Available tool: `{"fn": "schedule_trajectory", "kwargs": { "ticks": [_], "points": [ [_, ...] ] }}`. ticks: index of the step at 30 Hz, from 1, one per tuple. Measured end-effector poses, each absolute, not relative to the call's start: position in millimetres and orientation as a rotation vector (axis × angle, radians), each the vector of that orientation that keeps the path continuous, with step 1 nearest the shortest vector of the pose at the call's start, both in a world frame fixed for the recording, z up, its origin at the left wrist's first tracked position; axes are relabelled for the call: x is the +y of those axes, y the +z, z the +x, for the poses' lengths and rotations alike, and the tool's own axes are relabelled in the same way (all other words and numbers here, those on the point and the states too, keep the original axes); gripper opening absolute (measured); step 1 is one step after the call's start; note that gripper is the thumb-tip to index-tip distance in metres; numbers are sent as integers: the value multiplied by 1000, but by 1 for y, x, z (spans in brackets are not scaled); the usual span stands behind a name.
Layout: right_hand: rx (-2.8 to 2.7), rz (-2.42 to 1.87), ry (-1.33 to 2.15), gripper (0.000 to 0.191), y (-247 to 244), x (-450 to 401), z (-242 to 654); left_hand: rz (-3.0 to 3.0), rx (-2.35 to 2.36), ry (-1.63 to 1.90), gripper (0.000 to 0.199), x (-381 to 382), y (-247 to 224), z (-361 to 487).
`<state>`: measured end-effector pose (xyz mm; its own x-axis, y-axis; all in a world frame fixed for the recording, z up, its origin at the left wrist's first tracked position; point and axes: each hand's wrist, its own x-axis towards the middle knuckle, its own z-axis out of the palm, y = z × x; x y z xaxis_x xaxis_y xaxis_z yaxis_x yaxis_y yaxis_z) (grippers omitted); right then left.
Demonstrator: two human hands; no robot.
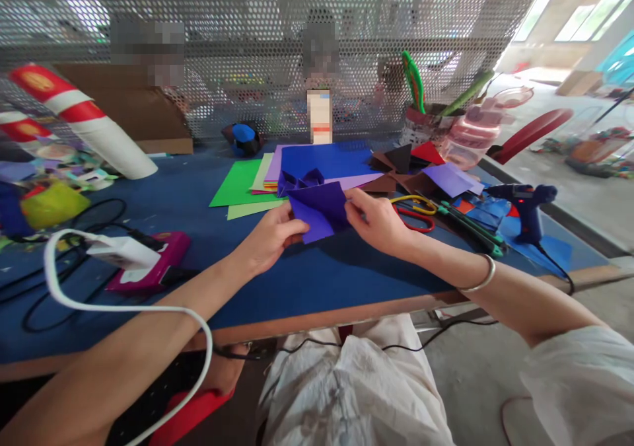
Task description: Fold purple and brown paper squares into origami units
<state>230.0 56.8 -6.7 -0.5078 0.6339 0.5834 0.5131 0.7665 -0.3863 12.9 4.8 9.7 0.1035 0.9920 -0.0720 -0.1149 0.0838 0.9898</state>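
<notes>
Between my two hands a creased piece of purple paper (319, 211) is held up above the blue table. My left hand (280, 234) pinches its lower left edge, thumb on top. On the opposite side my right hand (374, 218) grips the right edge with fingers and thumb closed. Just behind lies a folded dark purple paper piece (304, 180), partly covered by the held sheet. A stack of coloured sheets, with a blue sheet (321, 160) on top and a green sheet (238, 180) at the left, spreads beyond my hands.
Scissors (416, 211) with yellow and red handles and a green cutter (470, 228) lie right of my right hand. Farther right stands a blue glue gun (529, 208) with a trailing cord. A pink bottle (473, 132) stands behind. At left sits a magenta power strip (153, 261) with cables.
</notes>
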Motion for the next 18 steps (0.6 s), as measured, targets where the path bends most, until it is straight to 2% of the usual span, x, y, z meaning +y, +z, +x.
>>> {"fn": "schedule_trajectory", "kwargs": {
  "ticks": [2,5,8,10,12,14,18],
  "points": [
    [-2103,-918,477,25,-7,62,229,1112,1095,1144,33,5,10,13],
    [-1923,-854,902,40,-11,70,227,1110,1092,1157,38,6,11,13],
    [-1858,-752,1080,34,-17,75,226,1098,1086,1170,36,7,11,12],
    [-1883,-717,1033,29,-18,74,226,1084,1084,1178,31,8,11,11],
    [-1902,-695,883,33,-16,71,227,1066,1081,1183,28,9,11,10],
    [-1941,-668,668,38,-13,68,229,1047,1076,1184,28,9,11,9],
    [-2151,-594,219,29,-7,68,235,1011,1067,1189,31,12,12,7]
  ]
}}
